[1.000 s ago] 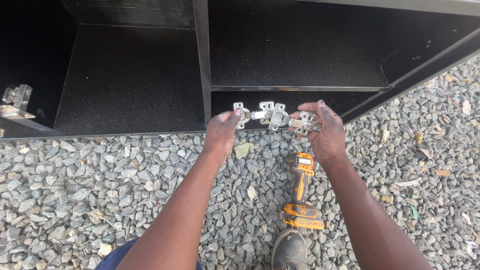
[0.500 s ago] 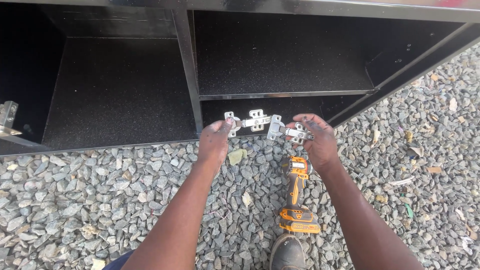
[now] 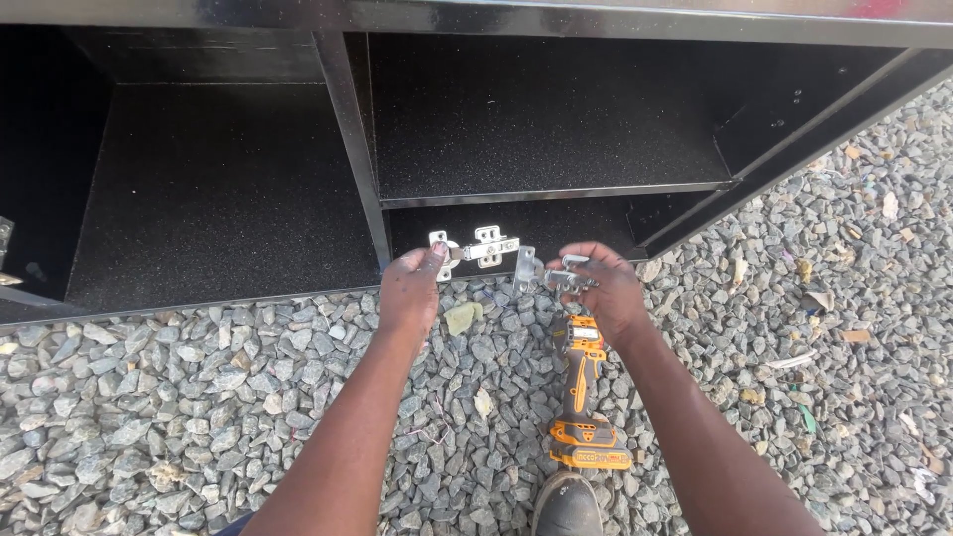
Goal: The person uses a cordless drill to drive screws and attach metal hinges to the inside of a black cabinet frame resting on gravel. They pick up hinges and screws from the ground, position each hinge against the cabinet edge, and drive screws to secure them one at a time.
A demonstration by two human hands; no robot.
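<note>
My left hand (image 3: 412, 288) holds a silver metal cabinet hinge (image 3: 478, 247) by its left end, in front of the open black cabinet (image 3: 347, 129). My right hand (image 3: 604, 288) grips a second silver hinge (image 3: 556, 275), its plate sticking out to the left close to the first hinge. Both hands hover just above the gravel at the cabinet's front edge. An orange and black cordless drill (image 3: 584, 397) lies on the gravel under my right forearm.
Grey gravel (image 3: 149, 397) covers the ground. The black cabinet lies on its back with a vertical divider (image 3: 349, 139) and a shelf (image 3: 556, 194). The toe of my dark shoe (image 3: 568, 506) sits by the drill. Another metal hinge (image 3: 4, 238) shows at the far left edge.
Both hands with the hinges have dropped slightly lower in view and apart from each other; the view has shifted so the cabinet fills more of the frame. The drill stays put.
</note>
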